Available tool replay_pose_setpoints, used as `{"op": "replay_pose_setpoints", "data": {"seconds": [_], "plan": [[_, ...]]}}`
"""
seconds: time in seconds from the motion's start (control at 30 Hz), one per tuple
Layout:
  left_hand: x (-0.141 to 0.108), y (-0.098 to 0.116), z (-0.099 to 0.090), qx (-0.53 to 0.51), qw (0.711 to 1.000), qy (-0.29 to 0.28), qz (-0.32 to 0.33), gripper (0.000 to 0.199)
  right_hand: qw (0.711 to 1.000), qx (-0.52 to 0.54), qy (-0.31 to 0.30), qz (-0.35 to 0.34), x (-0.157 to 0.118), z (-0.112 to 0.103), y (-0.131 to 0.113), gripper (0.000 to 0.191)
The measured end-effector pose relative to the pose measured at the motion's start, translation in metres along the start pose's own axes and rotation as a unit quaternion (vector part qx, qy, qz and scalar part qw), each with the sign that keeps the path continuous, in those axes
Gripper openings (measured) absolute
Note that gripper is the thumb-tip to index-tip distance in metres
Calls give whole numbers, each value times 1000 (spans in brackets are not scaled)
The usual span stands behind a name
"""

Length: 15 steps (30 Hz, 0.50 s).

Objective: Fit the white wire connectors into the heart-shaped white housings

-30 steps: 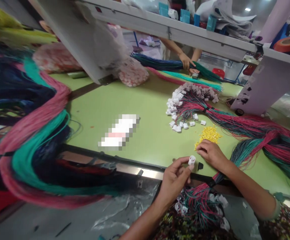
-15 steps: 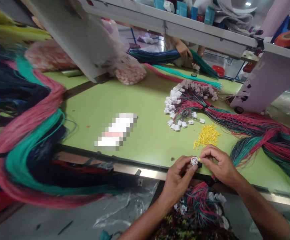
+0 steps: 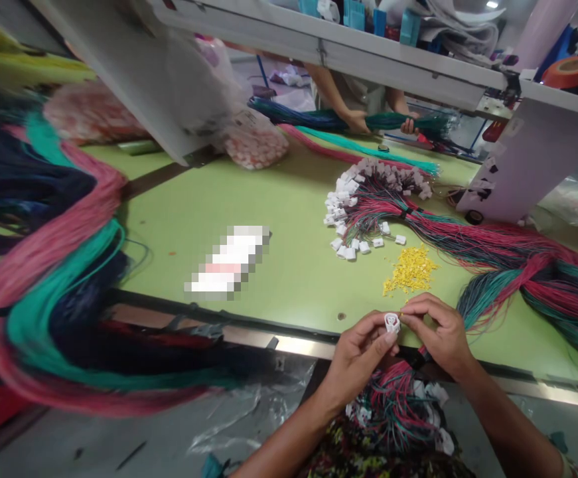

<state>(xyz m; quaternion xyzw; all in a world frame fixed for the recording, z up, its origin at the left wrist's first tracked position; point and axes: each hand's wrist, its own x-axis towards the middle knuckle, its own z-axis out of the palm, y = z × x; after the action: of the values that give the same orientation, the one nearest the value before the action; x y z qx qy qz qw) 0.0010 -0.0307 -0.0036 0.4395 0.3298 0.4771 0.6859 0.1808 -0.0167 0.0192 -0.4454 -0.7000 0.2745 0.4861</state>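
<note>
Between the thumb and fingers of my left hand (image 3: pixel 363 355) is a white plastic connector (image 3: pixel 392 323), its open face turned up toward me. My right hand (image 3: pixel 438 332) is pinched close against the connector's right side; a tiny yellow piece seems to be at its fingertips, mostly hidden. Just beyond the hands lies a pile of small yellow pieces (image 3: pixel 411 269) on the green tabletop (image 3: pixel 269 199). Below my hands, a bundle of red, green and black wires (image 3: pixel 398 405) with white connectors hangs over my lap.
Wired white connectors (image 3: pixel 341 199) fan out behind the yellow pile, their red and dark wires (image 3: pixel 468 242) running right. Pink and green wire bundles (image 3: pixel 54 265) drape at left. A pixelated white patch (image 3: pixel 229 259) lies mid-table. Across the table, a person's hands (image 3: pixel 356 121) hold dark wires.
My left hand has tilted the connector so more of its body shows. My right fingertips stay beside it, with less yellow visible. The person opposite has shifted their grip along the wires.
</note>
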Motion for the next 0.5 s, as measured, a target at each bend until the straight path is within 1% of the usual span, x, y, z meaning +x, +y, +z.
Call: {"op": "replay_pose_setpoints", "data": {"seconds": [0.07,0.13,0.2,0.3,0.33,0.4,0.43,0.5], "plan": [[1,-2,1,27,1000,3,11,18,999,9,31,21,-2,-1,0,8],[2,-4,2,71,996,15,43,19,997,29,51,54,-5,-2,-2,6],[3,-6,2,134,986,28,92,18,994,67,38,82,-9,-3,-6,5],[3,-7,3,232,960,44,150,16,988,113,1,106,-15,-3,-12,7],[3,-8,3,250,954,50,155,19,987,118,-4,111,-16,-3,-13,7],[2,-8,5,251,954,63,150,23,986,118,-5,117,-18,-2,-13,7],[2,-8,6,239,958,66,142,23,986,116,-5,116,-19,-2,-13,7],[1,-6,7,220,965,60,131,16,987,116,-1,112,-19,-1,-11,7]]}}
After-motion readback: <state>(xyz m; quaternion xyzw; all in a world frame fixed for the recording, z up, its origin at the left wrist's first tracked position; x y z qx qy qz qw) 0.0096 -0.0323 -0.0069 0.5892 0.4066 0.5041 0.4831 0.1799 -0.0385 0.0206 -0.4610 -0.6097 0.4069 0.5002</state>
